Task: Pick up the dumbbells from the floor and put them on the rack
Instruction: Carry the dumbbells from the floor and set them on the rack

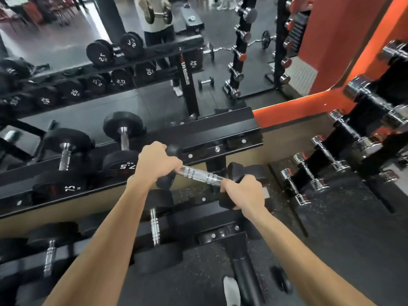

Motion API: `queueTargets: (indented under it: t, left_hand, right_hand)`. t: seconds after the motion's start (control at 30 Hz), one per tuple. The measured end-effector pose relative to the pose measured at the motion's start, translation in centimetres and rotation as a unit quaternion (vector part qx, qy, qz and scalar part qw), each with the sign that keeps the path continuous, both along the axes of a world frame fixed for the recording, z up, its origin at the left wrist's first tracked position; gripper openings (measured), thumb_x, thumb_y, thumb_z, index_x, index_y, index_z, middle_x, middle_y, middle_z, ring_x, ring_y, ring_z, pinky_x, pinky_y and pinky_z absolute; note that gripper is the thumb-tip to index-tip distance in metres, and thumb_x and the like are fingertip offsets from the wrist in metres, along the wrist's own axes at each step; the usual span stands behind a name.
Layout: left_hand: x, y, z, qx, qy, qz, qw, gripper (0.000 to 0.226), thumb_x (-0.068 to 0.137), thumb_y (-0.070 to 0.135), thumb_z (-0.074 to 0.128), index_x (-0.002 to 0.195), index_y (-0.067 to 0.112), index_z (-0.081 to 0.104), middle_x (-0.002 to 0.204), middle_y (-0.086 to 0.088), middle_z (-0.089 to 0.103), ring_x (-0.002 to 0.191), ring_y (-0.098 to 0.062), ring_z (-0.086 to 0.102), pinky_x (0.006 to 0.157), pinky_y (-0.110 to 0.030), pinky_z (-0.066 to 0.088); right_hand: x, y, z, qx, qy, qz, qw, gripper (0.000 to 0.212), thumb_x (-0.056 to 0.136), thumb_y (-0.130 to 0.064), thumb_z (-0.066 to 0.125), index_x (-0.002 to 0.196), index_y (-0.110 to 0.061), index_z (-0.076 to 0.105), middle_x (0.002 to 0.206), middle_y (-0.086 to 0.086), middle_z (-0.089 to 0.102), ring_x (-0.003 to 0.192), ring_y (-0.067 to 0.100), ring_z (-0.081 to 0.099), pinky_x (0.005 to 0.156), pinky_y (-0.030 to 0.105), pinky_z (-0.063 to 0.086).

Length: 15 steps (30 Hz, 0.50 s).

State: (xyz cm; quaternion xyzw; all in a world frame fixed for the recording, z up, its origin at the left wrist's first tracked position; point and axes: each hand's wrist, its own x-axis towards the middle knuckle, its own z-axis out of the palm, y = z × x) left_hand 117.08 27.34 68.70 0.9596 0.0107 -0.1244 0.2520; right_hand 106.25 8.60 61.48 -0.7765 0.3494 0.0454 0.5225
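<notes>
I hold a black dumbbell (199, 174) with a chrome knurled handle in both hands, in the air just in front of the right end of the black rack's upper shelf (220, 134). My left hand (157, 161) grips the handle's left end beside the left head. My right hand (245, 191) clasps the right head from below. The dumbbell is tilted, its right end lower. To its left, two black 7.5 kg dumbbells (123, 146) lie on that shelf.
The lower shelf (220, 235) carries more black dumbbells (154, 226). A vertical stand of small chrome dumbbells (318, 171) is at the right. A mirror behind the rack reflects the gym. My white shoe (230, 290) stands on speckled rubber floor below.
</notes>
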Motion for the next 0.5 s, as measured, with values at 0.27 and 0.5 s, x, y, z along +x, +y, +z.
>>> queueTargets:
  t: [0.27,0.5]
  left_hand:
    - [11.3,-0.4,0.9,0.042,0.004,-0.068,0.997,0.064,0.061,0.023,0.082,0.120,0.002,0.069,0.117,-0.017,0.071,0.099,-0.033,0.066,0.053,-0.025,0.039]
    - [21.3,-1.0,1.0,0.103,0.015,-0.190,0.976,0.086,0.058,0.019,0.082,0.139,0.006,0.058,0.140,-0.011,0.060,0.118,-0.031,0.061,0.074,-0.026,0.048]
  right_hand:
    - [8.4,1.5,0.1,0.018,0.011,-0.048,0.999,0.036,0.061,-0.040,0.073,0.075,-0.008,0.064,0.074,0.005,0.068,0.067,0.027,0.069,0.066,0.048,0.063]
    - [14.0,6.9,-0.5,0.094,0.013,-0.175,0.980,0.025,0.067,-0.031,0.072,0.061,-0.010,0.059,0.061,0.002,0.063,0.056,0.027,0.068,0.061,0.050,0.064]
